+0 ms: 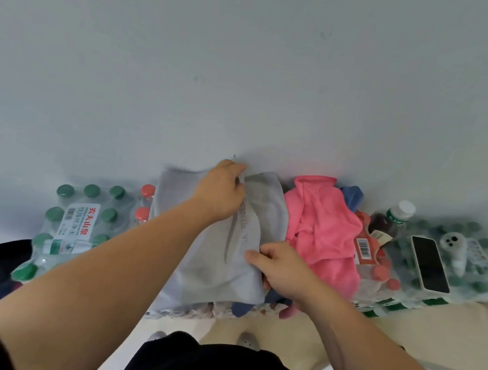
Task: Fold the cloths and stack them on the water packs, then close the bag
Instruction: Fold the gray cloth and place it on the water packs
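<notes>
— Where is the grey cloth point(210, 255)?
— On the water packs point(70, 228), in the middle. The left hand point(221, 194) grips its far edge. The right hand point(282, 268) pinches its near edge.
— And the pink cloth point(321, 230)?
— Crumpled on the water packs too, more to their right side.

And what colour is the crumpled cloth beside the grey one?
Pink. The crumpled cloth shows best in the head view, beside the grey cloth.
</notes>
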